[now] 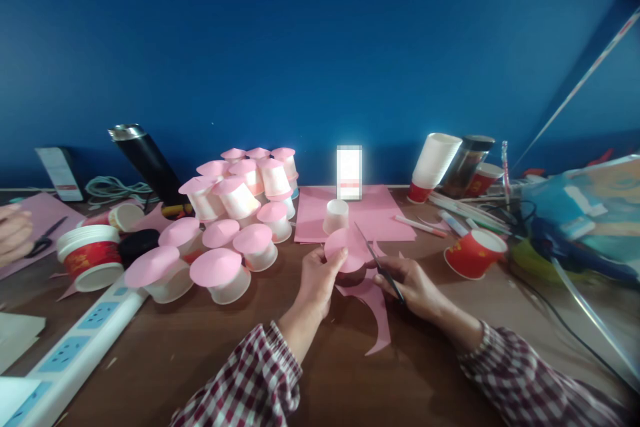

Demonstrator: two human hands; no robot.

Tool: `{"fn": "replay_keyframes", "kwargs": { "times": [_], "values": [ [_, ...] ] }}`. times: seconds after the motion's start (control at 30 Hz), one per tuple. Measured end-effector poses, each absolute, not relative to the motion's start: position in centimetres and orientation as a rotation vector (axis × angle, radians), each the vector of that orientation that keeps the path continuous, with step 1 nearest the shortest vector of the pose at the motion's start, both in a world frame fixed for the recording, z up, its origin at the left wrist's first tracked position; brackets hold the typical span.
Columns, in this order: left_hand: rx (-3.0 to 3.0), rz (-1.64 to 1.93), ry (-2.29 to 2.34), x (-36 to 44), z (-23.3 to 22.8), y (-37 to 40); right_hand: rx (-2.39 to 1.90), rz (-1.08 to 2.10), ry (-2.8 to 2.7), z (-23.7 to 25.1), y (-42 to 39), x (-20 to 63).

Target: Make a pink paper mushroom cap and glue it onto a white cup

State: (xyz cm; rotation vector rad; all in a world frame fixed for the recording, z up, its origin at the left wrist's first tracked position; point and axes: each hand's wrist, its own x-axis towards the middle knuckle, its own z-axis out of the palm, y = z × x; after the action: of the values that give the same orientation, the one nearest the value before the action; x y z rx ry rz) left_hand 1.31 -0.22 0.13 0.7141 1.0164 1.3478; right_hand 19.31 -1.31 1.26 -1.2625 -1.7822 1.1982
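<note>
My left hand (320,275) pinches a round pink paper disc (349,250) at its left edge, thumb on top. Closed around the handles of a pair of scissors (383,265), my right hand (411,285) is at the disc's right side, with the blades pointing up and left. A curved pink paper offcut (379,317) lies below the disc on the table. Just behind the disc stands an upside-down white paper cup (336,215), in front of a stack of pink sheets (310,213).
Several upturned cups with pink cone tops (216,268) crowd the left. A power strip (83,337) runs along the front left, near a co-worker's hand (14,233). At right are a red cup (475,253), stacked white cups (435,160) and a plastic bag (595,207).
</note>
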Motion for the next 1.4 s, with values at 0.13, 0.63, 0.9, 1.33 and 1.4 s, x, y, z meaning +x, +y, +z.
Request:
{"fn": "replay_keyframes", "kwargs": {
  "times": [0.13,0.63,0.9,1.33,1.4],
  "values": [
    [0.727,1.325,0.994,1.32,0.16,-0.27,-1.232,1.19,-1.788,0.99,-1.18,19.51],
    [0.683,1.268,0.991,1.42,0.69,-0.54,-1.2,1.223,-1.777,0.93,-1.12,19.62],
    [0.681,1.278,0.982,1.42,0.74,-0.46,-1.237,1.212,-1.775,1.23,-1.09,19.58],
    [0.688,1.289,1.002,1.26,0.89,-0.5,-1.279,1.179,-1.809,1.35,-1.11,19.67],
    [0.685,1.291,1.003,1.25,0.94,-0.48,-1.277,1.18,-1.812,1.33,-1.12,19.68]
  ]
}}
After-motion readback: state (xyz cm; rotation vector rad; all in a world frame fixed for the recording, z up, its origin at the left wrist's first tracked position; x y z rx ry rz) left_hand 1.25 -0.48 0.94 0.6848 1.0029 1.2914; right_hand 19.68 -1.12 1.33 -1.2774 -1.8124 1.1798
